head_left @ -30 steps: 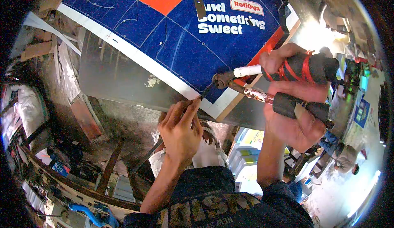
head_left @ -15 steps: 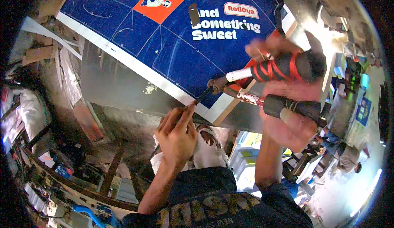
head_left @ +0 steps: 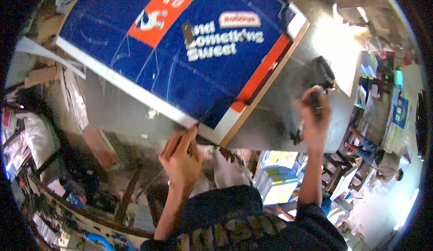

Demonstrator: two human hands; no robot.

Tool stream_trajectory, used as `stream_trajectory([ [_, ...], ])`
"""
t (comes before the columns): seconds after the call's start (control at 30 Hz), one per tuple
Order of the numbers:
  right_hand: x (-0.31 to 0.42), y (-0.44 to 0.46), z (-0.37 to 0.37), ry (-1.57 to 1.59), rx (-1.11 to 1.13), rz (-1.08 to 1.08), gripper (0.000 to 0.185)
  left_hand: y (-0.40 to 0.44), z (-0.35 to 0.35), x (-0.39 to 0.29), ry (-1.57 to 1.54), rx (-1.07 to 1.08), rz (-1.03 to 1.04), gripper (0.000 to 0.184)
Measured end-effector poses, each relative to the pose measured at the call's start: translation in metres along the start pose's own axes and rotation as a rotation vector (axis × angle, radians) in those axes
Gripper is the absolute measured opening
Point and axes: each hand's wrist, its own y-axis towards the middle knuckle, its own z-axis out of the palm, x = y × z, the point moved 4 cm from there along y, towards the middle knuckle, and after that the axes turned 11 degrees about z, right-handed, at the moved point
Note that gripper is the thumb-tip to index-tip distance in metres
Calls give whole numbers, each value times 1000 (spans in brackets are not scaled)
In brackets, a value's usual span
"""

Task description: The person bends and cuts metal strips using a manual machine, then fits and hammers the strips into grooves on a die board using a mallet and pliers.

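My left hand [head_left: 181,156] is closed, its fingertips pinching a thin dark strip [head_left: 211,112] that lies across the near corner of a blue printed sheet [head_left: 176,86]. To the right, over the grey tabletop, my right hand [head_left: 315,118] is wrapped round a pair of pincers [head_left: 323,70] with dark, wrapped handles. Motion blur softens this hand and the tool; the dark jaws point down towards the table. White lettering and an orange panel mark the sheet, and a small dark flat piece [head_left: 187,31] lies on it.
The sheet has a white border and a brown edge along its right side. Grey metal tabletop [head_left: 266,127] surrounds its near corner. Stacked printed material [head_left: 278,178] stands below the table edge. A person [head_left: 388,165] is at the far right.
The pincers have come off the dark strip and moved right and away from the sheet with my right hand. My left hand keeps its pinch. The view has shifted slightly.
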Motion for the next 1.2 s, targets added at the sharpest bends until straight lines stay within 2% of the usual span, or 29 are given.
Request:
stream_trajectory([
  [0.03, 20, 4, 5, -254, 187, 47, 25, 0, 2, 2, 14, -18, 25, 32],
  [0.07, 13, 5, 8, -326, 182, -37, 27, -2, 1, 1, 27, -31, 46, 32],
  [0.1, 15, 7, 9, -354, 197, -9, 29, 0, 0, -1, 59, 72, -20, 30],
  [0.17, 30, 15, 9, -378, 200, 5, 33, 12, -3, -11, 63, 45, 25, 29],
  [0.2, 56, 20, 7, -427, 85, -208, 37, 18, -8, -16, 79, 38, 44, 29],
  [0.23, 75, 22, 7, -469, -27, -418, 41, 22, -7, -18, 1, 112, -14, 38],
  [0.27, 80, 32, 12, -457, -27, -429, 41, 28, -7, -22, 11, 100, -14, 38],
  [0.33, 91, 61, 38, -281, 199, -498, 43, 39, 3, -32, 49, 228, -3, 51],
  [0.4, 109, 79, 85, -217, 426, -587, 37, 43, 5, -34, 23, 227, -47, 56],
  [0.47, 124, 83, 135, -315, 606, -941, 39, 44, 2, -35, 6, 256, -30, 51],
  [0.57, 139, 93, 190, -460, 619, -1261, 54, 30, -12, -26, 116, 291, -87, 48],
  [0.6, 140, 102, 202, -425, 668, -1280, 45, 20, -14, -24, 161, 306, -107, 50],
  [0.67, 144, 117, 218, -366, 946, -1178, 32, 10, -19, -24, 189, 223, -135, 41],
  [0.73, 151, 125, 222, -363, 1101, -1157, 26, 0, -18, -25, 189, 138, -153, 41],
  [0.77, 149, 128, 226, -312, 1156, -1072, 26, -5, -14, -25, 186, 132, -179, 41],
  [0.8, 153, 119, 223, -314, 1184, -1080, 26, -8, -11, -26, 165, 42, -178, 35],
  [0.87, 156, 115, 219, -288, 1188, -773, 25, -13, -9, -26, 148, -55, -205, 30],
  [0.9, 153, 117, 222, -335, 1098, -1009, 27, -14, -8, -27, 156, -87, -205, 25],
  [0.93, 150, 120, 227, -340, 1114, -1015, 27, -13, -8, -27, 165, -121, -198, 20],
  [1.03, 160, 120, 224, -183, 985, -1338, 29, -12, -4, -21, 186, -144, -192, 20],
  [1.07, 163, 120, 224, -184, 994, -1340, 29, -14, -3, -17, 201, -148, -155, 22],
  [1.1, 161, 124, 226, -281, 1084, -1183, 29, -16, -1, -13, 224, -181, -115, 29],
  [1.13, 158, 125, 228, -376, 1168, -1021, 29, -18, 0, -12, 224, -183, -126, 29],
  [1.17, 158, 124, 225, -375, 1184, -918, 27, -20, 2, -11, 237, -176, -130, 33],
  [1.2, 157, 119, 220, -378, 1197, -922, 27, -22, 3, -11, 250, -171, -134, 37],
])
